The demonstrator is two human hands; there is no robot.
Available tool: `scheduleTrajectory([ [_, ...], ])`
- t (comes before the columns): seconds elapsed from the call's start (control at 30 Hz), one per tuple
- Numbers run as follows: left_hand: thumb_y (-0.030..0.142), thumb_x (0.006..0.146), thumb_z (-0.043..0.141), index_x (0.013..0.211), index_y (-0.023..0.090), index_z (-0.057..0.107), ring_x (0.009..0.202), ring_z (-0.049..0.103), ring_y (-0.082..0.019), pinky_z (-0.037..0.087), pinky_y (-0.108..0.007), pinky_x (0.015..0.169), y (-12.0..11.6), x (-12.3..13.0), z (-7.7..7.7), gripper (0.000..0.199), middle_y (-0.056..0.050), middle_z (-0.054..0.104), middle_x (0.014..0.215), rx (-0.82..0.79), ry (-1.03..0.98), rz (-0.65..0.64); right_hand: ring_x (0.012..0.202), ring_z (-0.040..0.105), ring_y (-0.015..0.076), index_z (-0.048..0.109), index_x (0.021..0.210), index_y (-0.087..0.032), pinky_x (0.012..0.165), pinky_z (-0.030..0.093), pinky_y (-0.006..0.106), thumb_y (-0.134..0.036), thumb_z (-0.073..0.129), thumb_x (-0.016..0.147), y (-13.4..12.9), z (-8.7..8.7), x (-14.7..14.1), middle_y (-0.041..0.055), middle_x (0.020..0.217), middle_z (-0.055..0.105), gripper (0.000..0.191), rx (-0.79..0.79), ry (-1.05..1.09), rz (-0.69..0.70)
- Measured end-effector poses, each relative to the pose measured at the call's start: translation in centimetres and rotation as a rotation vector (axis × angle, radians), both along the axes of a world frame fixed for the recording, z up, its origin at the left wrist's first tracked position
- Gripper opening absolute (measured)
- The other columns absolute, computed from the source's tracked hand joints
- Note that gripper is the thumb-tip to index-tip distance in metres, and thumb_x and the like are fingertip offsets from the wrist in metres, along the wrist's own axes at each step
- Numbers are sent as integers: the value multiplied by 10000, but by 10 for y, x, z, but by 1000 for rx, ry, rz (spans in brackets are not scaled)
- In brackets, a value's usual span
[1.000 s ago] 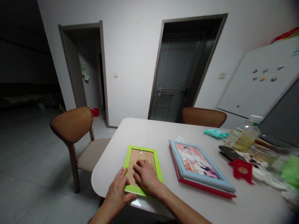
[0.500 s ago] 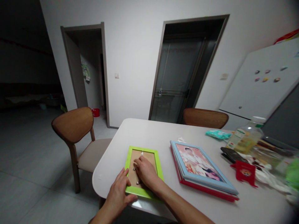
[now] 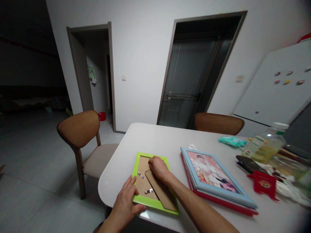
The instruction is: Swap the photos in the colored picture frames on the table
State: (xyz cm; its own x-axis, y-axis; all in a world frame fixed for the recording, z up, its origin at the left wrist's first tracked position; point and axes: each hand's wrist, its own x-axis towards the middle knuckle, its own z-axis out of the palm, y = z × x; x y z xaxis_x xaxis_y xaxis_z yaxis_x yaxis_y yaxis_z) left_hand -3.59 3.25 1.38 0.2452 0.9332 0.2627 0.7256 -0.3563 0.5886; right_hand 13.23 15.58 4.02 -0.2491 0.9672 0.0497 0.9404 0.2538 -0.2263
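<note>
A lime-green picture frame (image 3: 152, 203) lies face down at the table's near edge, its brown backing board (image 3: 143, 161) showing. My left hand (image 3: 123, 200) grips its lower left corner, fingers along the left side and thumb on the near rim. My right hand (image 3: 159, 168) is closed over the upper part of the board, fingertips pinched together; what they hold is hidden. Below it a brown stand flap (image 3: 161, 191) slants across the board, partly under my wrist. Two small metal pieces, an upper one (image 3: 140, 175) and a lower one (image 3: 149, 191), lie on the board.
Right of the frame sits a stack of picture frames, a light-blue one (image 3: 218, 179) on top. Farther right are a bottle (image 3: 264, 145), a dark phone-like object (image 3: 250, 165), a red item (image 3: 264, 185) and a teal packet (image 3: 232, 141). Chairs (image 3: 80, 129) stand at the table (image 3: 155, 136).
My right hand has moved up and right over the board, uncovering the stand flap and metal pieces. My left hand stays on the frame's corner. The view has shifted slightly.
</note>
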Motion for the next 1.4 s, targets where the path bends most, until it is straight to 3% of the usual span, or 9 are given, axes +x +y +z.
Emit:
scheduleTrajectory([
  [0.2, 163, 524, 689, 704, 193, 491, 1218, 271, -268, 295, -415, 964, 0, 0, 4, 269, -153, 409, 1267, -9, -2, 4, 737, 510, 143, 610, 771, -150, 636, 311, 219, -186, 359, 782, 9, -7, 8, 82, 826, 567, 254, 106, 45, -34],
  [0.37, 155, 518, 685, 705, 189, 492, 1222, 262, -265, 297, -403, 965, 1, 0, 3, 271, -160, 407, 1267, -13, -1, 2, 715, 505, 143, 598, 744, -136, 628, 319, 219, -202, 368, 781, 0, -4, 17, 82, 780, 564, 242, 134, 69, -31],
  [0.63, 171, 543, 657, 708, 202, 489, 1217, 277, -262, 305, -424, 955, -1, 0, 3, 238, -128, 415, 1269, -2, -12, -8, 863, 486, 150, 596, 882, -178, 744, 339, 218, -337, 412, 776, -57, 1, 18, 66, 938, 526, 265, 123, 187, 118],
  [0.77, 180, 538, 671, 706, 195, 491, 1214, 286, -254, 301, -398, 965, -1, 0, 5, 246, -139, 422, 1261, -1, 8, -28, 967, 450, 190, 437, 1159, -200, 807, 331, 261, -419, 547, 661, -80, 1, 20, 103, 1185, 388, 555, 151, 221, 33],
  [0.9, 165, 543, 660, 707, 193, 494, 1216, 281, -251, 298, -394, 967, -2, 2, 7, 235, -142, 416, 1265, 1, 24, -6, 874, 472, 197, 539, 1011, -202, 754, 342, 273, -419, 543, 651, -87, 3, 21, 83, 967, 503, 420, 101, 158, 62],
  [1.03, 165, 538, 663, 706, 189, 496, 1213, 284, -263, 305, -397, 963, -5, 4, 9, 238, -152, 412, 1265, -15, 24, 1, 782, 485, 166, 569, 911, -193, 692, 350, 235, -316, 498, 675, -87, 3, 19, 63, 847, 512, 275, 66, 185, 64],
  [1.27, 171, 539, 646, 758, 195, 517, 1222, 268, -259, 296, -416, 971, -11, 7, 2, 255, -115, 408, 1276, -2, 25, 14, 791, 498, 157, 584, 921, -182, 695, 352, 213, -208, 496, 623, -87, 5, 17, 58, 847, 532, 311, 46, 266, 31],
  [1.4, 169, 544, 625, 987, 148, 523, 1221, 267, -259, 265, -415, 994, -11, 10, 3, 455, -137, 385, 1287, -50, 21, 31, 801, 516, 165, 595, 945, -175, 686, 362, 212, -183, 492, 598, -86, 15, 20, 68, 852, 568, 362, 43, 278, 28],
])
